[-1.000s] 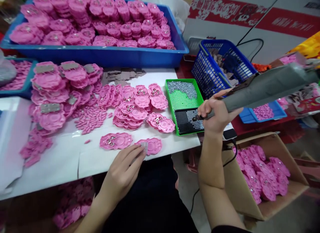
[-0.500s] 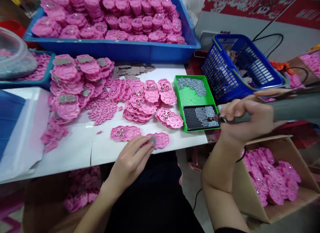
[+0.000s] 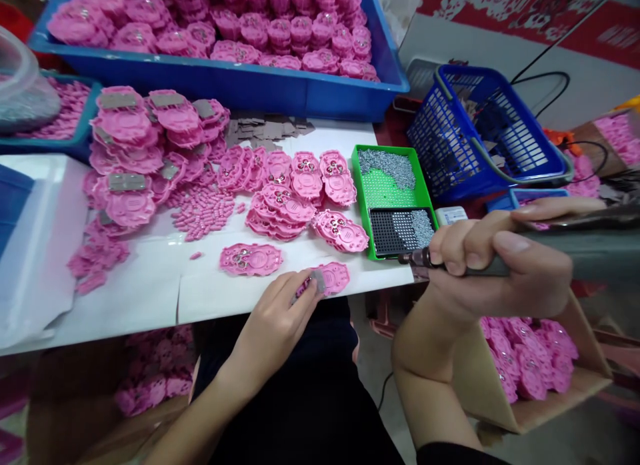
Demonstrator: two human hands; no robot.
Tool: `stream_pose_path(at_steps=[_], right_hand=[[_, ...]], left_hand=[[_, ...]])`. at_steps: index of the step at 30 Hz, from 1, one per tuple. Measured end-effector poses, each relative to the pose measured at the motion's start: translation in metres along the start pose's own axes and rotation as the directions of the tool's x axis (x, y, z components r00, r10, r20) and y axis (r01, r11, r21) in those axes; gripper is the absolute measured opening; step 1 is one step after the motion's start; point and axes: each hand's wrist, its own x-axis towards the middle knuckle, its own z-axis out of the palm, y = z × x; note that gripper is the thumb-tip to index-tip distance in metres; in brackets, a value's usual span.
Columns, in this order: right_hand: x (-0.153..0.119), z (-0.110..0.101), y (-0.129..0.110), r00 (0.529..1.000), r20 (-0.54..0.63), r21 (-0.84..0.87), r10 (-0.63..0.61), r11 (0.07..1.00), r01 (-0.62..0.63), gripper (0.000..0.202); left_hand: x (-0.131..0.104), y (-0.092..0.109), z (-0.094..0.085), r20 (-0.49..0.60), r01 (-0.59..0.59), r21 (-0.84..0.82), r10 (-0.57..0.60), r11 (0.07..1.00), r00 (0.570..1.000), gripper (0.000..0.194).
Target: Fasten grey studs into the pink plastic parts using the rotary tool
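My left hand point(image 3: 283, 312) is closed on a pink plastic casing point(image 3: 336, 277) at the table's front edge, its fingers against the grey plate point(image 3: 318, 280) across it. My right hand point(image 3: 495, 258) grips an electric screwdriver point(image 3: 575, 248), its tip pointing left, just off the front corner of the green tray point(image 3: 358, 185). In that tray lie loose screws point(image 3: 390, 168) and a black perforated screw plate point(image 3: 387, 232), partly filled with screws. Another pink casing point(image 3: 251, 259) with shiny metal parts rests left of the held one.
Stacked pink casings point(image 3: 125, 198) and small pink pieces point(image 3: 203, 212) cover the table's left side. Behind stands a blue bin point(image 3: 240, 82) full of casings. A blue basket point(image 3: 443, 138) is at the right, with a cardboard box point(image 3: 550, 412) of pink parts below.
My right hand has drawn the screwdriver's tip from over the screw plate toward the front, clear of the tray. My left hand still holds the casing, slightly further right in view.
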Motion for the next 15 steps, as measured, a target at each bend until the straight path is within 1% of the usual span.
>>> stream_pose_path(at_steps=[2, 3, 6, 8, 10, 12, 15], right_hand=[[-0.004, 0.015, 0.001, 0.995, -0.029, 0.074, -0.091, 0.993, 0.093, 0.013], [-0.005, 0.021, 0.000, 0.994, -0.037, 0.083, -0.102, 0.991, 0.104, 0.011], [-0.007, 0.031, -0.004, 0.996, -0.050, 0.023, -0.071, 0.997, 0.073, 0.012], [-0.007, 0.032, -0.009, 0.995, -0.080, -0.006, -0.052, 0.999, 0.051, 0.014], [-0.007, 0.031, -0.013, 0.997, -0.081, -0.024, -0.019, 1.000, 0.017, 0.015], [-0.006, 0.028, -0.014, 0.998, -0.067, -0.026, 0.015, 1.000, -0.017, 0.015], [-0.005, 0.024, -0.014, 1.000, -0.026, -0.007, 0.011, 1.000, -0.011, 0.014]], left_hand=[[0.000, 0.003, 0.001, 0.016, 0.026, -0.024, -0.026, 0.999, 1.000, 0.024], [0.000, 0.004, 0.002, 0.027, 0.035, -0.040, -0.034, 0.999, 0.999, 0.023], [0.001, 0.002, 0.001, 0.021, 0.060, -0.102, -0.058, 0.993, 0.998, 0.018], [0.001, 0.000, 0.001, 0.001, 0.082, -0.144, -0.083, 0.986, 0.997, 0.019], [0.001, -0.003, 0.000, 0.001, 0.099, -0.175, -0.101, 0.980, 0.995, 0.023], [0.001, -0.004, 0.000, 0.018, 0.111, -0.196, -0.110, 0.974, 0.994, 0.025], [0.001, -0.005, -0.001, 0.028, 0.113, -0.209, -0.110, 0.971, 0.994, 0.025]])
